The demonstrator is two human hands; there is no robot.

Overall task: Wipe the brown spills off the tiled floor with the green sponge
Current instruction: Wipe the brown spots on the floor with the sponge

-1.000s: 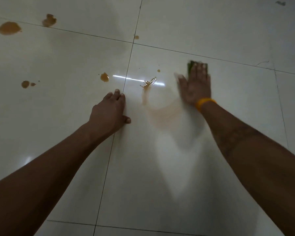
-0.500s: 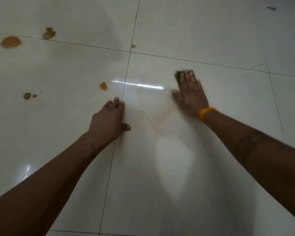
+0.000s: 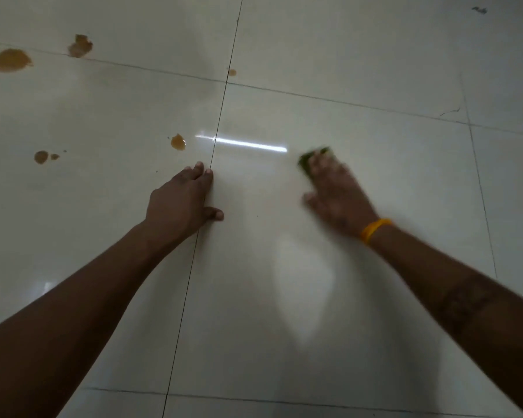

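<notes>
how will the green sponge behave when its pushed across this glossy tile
The green sponge probably slides easily: the tiled floor is glossy, mirroring a light. It looks thin and flat under the right hand, so tipping or rolling seems unlikely. It's likely soft and light, though motion blur hides detail.

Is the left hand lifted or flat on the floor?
Flat on the floor: the left hand rests palm-down on the tile, fingertips at the grout line.
</notes>
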